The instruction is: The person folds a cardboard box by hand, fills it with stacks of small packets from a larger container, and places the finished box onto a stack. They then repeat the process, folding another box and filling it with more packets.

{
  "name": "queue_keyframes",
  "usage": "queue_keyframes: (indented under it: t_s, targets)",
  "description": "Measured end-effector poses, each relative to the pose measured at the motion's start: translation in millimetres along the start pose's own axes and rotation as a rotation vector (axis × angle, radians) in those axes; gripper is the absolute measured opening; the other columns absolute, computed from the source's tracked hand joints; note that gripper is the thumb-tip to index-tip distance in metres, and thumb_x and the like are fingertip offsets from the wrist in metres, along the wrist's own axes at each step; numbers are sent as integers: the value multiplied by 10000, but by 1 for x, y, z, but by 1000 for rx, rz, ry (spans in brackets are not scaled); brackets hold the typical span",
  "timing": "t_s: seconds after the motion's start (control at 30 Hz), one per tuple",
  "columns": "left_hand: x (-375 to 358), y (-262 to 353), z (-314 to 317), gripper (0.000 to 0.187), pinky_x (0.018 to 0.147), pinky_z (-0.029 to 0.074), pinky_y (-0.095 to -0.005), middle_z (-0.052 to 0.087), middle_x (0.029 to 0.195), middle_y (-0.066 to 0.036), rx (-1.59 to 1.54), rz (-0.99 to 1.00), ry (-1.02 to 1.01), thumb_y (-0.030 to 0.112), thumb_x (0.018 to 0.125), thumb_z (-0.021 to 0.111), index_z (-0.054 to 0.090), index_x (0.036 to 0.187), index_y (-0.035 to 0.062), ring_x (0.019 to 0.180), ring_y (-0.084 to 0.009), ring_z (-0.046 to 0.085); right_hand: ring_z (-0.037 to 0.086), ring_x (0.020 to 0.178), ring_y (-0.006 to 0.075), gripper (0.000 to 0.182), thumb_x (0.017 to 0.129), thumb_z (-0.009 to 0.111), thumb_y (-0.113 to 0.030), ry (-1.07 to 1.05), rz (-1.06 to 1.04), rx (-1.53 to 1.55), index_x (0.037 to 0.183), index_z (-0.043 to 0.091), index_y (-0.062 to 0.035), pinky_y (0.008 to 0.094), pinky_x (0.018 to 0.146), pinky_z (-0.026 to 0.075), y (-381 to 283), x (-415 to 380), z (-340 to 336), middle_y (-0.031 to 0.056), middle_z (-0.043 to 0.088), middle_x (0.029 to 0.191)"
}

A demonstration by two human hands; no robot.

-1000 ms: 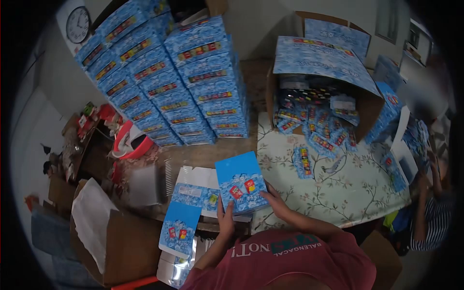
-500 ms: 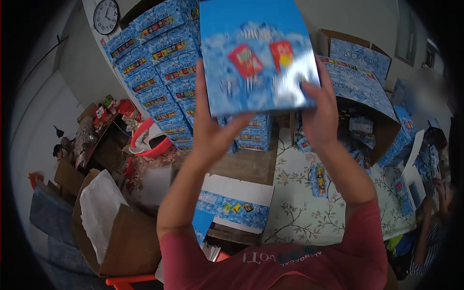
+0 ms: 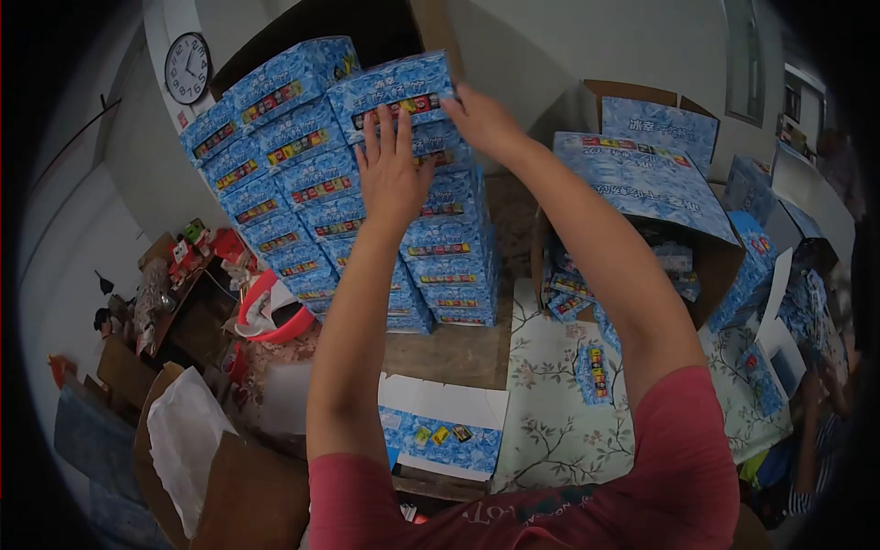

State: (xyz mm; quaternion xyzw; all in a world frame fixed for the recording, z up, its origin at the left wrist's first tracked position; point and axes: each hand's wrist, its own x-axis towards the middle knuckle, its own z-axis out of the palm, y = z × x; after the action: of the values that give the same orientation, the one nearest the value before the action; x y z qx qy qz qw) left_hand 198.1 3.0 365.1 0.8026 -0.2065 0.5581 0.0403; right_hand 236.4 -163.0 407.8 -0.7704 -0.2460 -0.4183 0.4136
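Note:
A blue printed box (image 3: 390, 92) with an ice pattern and a strip of colourful pictures sits on top of the right-hand column of a tall stack. My left hand (image 3: 394, 170) lies against its front, fingers spread over the lower part and reaching down to the box below. At the box's right front corner, my right hand (image 3: 481, 119) presses with the thumb and fingers apart; some of its fingers are partly hidden. Matching boxes (image 3: 307, 183) stand in columns beneath and to the left.
A flattened printed carton sheet (image 3: 440, 435) lies in front of the stack. To the right, an open display carton (image 3: 642, 183) holds small packs above a flowered tablecloth (image 3: 550, 422). A cardboard box (image 3: 247, 486) with white lining stands at lower left. Another person's hand (image 3: 830, 390) shows at far right.
The box that I held up close with both hands now rests on the stack. My hands moved away from me, from its sides to its front and right corner.

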Motion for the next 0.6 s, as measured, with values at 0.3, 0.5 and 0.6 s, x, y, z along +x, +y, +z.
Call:
queue_keyframes:
  t_s: [0.3, 0.5, 0.6]
  targets:
    - [-41, 80, -5, 597, 1053, 279, -445, 323, 1442, -172, -763, -66, -122, 256, 888, 589, 326, 1393, 76, 1321, -307, 338, 632, 827, 363, 687, 827, 485, -150, 107, 125, -689, 1412, 170, 22, 550, 865, 394, 14, -1, -127, 229, 647, 849]
    - [-12, 229, -73, 728, 999, 384, -416, 429, 1350, -199, -2716, -677, -623, 442, 857, 607, 304, 1385, 43, 1204, -294, 469, 553, 540, 193, 728, 793, 493, -132, 485, 387, 1042, 1417, 137, -16, 320, 502, 455, -63, 4, -125, 137, 597, 702]
    - [-4, 238, -60, 750, 999, 403, -421, 463, 1321, -189, -3077, -137, -419, 441, 841, 627, 298, 1386, 44, 1174, -305, 496, 526, 507, 164, 686, 799, 486, -122, 180, 380, 1258, 1408, 187, -18, 291, 471, 435, -98, -13, -112, 120, 586, 690]
